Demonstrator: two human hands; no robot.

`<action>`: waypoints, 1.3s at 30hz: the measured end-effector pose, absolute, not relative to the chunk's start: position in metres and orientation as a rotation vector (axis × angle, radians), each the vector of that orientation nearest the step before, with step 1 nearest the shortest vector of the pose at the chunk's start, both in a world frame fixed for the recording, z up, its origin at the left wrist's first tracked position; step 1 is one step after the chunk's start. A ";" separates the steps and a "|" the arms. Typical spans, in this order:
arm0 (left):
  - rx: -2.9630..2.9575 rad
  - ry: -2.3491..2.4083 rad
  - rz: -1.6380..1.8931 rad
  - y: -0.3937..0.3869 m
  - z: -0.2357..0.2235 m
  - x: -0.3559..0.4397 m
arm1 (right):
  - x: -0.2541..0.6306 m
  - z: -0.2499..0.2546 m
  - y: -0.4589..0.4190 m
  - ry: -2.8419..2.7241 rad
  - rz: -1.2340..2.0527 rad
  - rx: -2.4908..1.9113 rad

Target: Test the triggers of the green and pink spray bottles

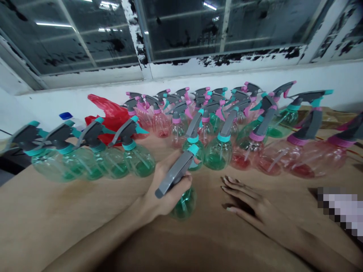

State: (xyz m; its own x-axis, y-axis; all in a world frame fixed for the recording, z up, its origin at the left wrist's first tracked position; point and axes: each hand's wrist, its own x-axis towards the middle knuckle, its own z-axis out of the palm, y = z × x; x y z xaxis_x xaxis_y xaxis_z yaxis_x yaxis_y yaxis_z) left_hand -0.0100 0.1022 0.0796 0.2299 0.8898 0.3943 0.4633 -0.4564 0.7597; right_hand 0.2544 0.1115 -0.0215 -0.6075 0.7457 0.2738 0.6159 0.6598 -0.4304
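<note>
My left hand (167,189) is wrapped round the neck of a green spray bottle (185,204), just under its grey trigger head with a turquoise nozzle. The bottle stands near the middle of the table, and my fingers hide its collar. To the right, my right hand (252,204) rests palm down on the wood with fingers stretched out, holding nothing. Close beyond the hands are two green spray bottles (218,155) with turquoise collars. A red spray bottle (245,156) with a pink collar stands beside them.
Several green spray bottles (138,160) line the left side of the table (113,219). Red ones (302,162) stand at the right, and more crowd the back. A red plastic bag (109,113) and a blue-capped bottle (66,116) lie behind. Windows rise above.
</note>
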 end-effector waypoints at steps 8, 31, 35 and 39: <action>2.093 1.248 1.157 0.100 0.091 -0.007 | 0.255 -0.022 0.112 -2.449 0.384 -1.075; 2.063 1.376 1.184 0.099 0.088 -0.003 | 0.255 -0.024 0.112 -2.466 0.361 -1.059; 2.027 1.363 1.231 0.098 0.086 -0.002 | 0.253 -0.023 0.113 -2.450 0.368 -1.041; 2.015 1.362 1.226 0.098 0.085 -0.001 | 0.254 -0.023 0.113 -2.465 0.351 -1.056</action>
State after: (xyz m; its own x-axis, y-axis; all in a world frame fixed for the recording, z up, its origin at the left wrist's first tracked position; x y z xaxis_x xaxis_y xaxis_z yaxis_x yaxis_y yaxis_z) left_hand -0.0013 0.0983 0.0851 0.1337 0.8910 0.4340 0.5252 -0.4350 0.7314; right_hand 0.2540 0.1129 -0.0231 -0.6153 0.7334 0.2890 0.6236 0.6771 -0.3906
